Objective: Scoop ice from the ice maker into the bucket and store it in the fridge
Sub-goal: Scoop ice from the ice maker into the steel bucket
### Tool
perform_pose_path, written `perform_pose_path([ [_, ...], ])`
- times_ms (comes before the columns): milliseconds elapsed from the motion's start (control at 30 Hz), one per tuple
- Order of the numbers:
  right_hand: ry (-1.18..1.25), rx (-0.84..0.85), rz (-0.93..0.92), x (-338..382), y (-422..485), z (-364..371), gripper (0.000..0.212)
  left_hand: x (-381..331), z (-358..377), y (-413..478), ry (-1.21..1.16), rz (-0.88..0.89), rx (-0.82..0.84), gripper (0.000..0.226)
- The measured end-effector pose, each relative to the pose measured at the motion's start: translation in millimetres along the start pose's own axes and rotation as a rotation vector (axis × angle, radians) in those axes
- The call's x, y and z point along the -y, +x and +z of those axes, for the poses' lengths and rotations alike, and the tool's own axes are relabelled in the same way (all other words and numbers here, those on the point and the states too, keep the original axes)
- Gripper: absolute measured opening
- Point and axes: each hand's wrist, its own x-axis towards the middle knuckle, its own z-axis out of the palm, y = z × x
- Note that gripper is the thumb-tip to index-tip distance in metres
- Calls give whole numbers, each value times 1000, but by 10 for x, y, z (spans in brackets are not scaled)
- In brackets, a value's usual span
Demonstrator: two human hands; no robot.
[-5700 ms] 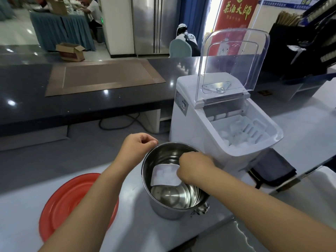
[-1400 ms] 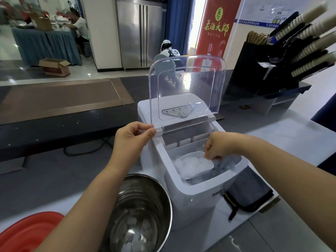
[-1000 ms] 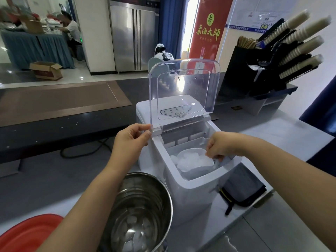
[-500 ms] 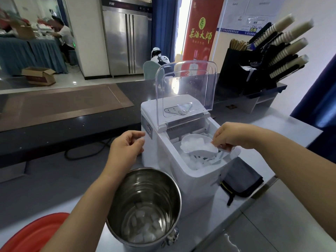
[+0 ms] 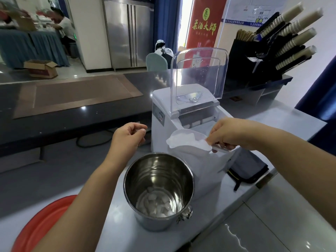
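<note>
Pinching scoop (image 5: 189,141) handle, right hand (image 5: 231,132) hides ice maker (image 5: 161,106) opening; left hand (image 5: 127,137) loosely curled, empty; red tray (image 5: 41,220) cropped.

Dark glossy counter (image 5: 81,122); red banner (image 5: 204,20); blue curtain (image 5: 167,24); cardboard box (image 5: 41,69) on pale floor (image 5: 76,71)
</note>
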Motion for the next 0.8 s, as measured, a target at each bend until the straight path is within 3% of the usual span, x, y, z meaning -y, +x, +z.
perform_pose_path([
  [133, 11, 16, 0, 25, -88, 285, 18, 106, -93, 0, 151, -63, 67, 10],
  [233, -11, -70, 15, 26, -132, 470, 18, 186, -147, -21, 283, -158, 169, 6],
  [533, -273, -214, -56, 125, -218, 815, 29, 229, -170, -112, 327, -299, 287, 9],
  [800, -398, -139, -89, 148, -27, 1223, 32, 258, -249, -143, 342, -322, 274, 17],
])
